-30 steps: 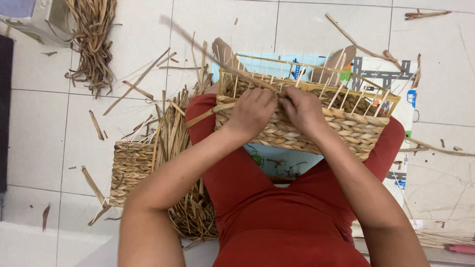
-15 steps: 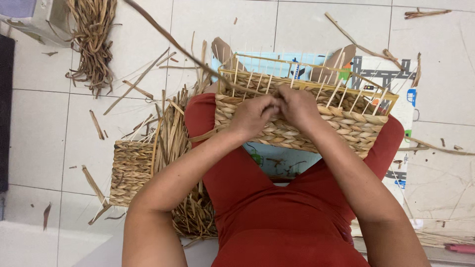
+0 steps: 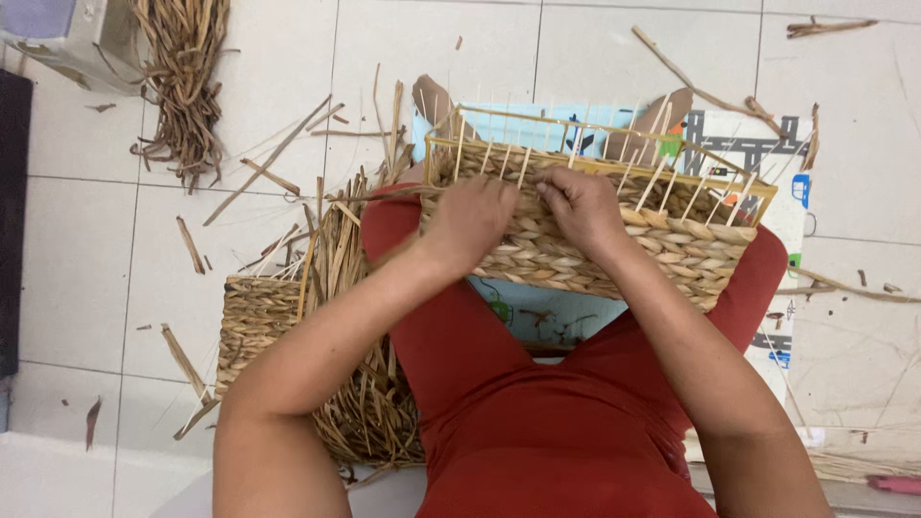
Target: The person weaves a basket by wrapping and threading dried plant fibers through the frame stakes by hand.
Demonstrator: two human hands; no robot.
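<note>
The person's torso and lap, in red cloth, fill the lower frame and are cut off at the bottom edge; both forearms reach forward from there. The left hand (image 3: 475, 223) rests on the near wall of the basket (image 3: 595, 254), fingers curled narrow over the woven top row — what they pinch is hidden under the knuckles, so a held strand cannot be confirmed. The right hand (image 3: 580, 206) sits just beside it, nearly touching, fingers bent down onto the same row; its fingertips are likewise out of sight. The basket lies across the knees, tilted toward the camera: rectangular, with thick braided tan rows on the lower wall and bare thin upright stakes above, joined by a light frame rail along the top. Left of the thigh, a second woven basket (image 3: 257, 321) stands on the floor, partly covered by a loose bundle of straw (image 3: 345, 288). Beyond the basket, two feet and a printed mat (image 3: 748, 144) are partly hidden. Farther off — a dark fibre pile (image 3: 182, 77) on white tiles (image 3: 86, 259), scraps scattered around.
</note>
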